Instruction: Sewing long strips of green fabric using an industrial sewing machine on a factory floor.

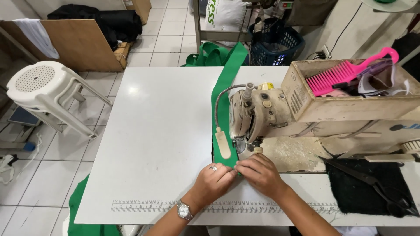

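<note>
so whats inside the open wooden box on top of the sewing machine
Inside the open wooden box lies a pink plastic comb, its handle jutting past the rim, beside tangled whitish and purplish strips. The box wall hides whatever lies deeper.

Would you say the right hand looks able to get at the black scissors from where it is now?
Probably yes: the scissors lie uncovered on the dark cloth beside the right hand, with nothing between them.
</note>
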